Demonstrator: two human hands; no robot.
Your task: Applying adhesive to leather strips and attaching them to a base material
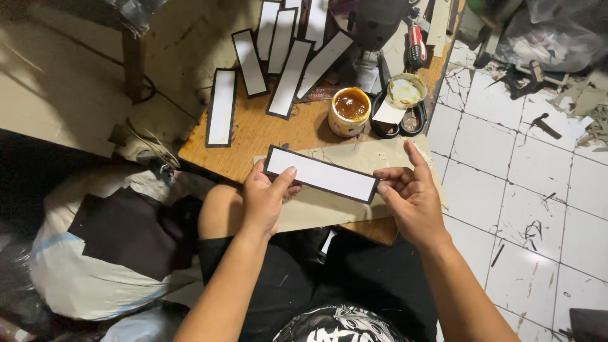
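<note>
A long white strip with a dark border [322, 174] is held level above a beige board [364, 158]. My left hand [266, 196] grips its left end, thumb on top. My right hand [410, 193] pinches its right end, index finger raised. Several more strips of the same kind [278, 54] lie fanned out on the small wooden table [253, 136] beyond. An open tin of brown glue [349, 111] stands just behind the board.
The tin's lid [405, 90] rests on black scissors [399, 123] at the table's right edge. A red-handled tool [417, 44] lies further back. A stuffed white sack [95, 253] sits at my left. Scraps litter the white tiled floor [519, 190] on the right.
</note>
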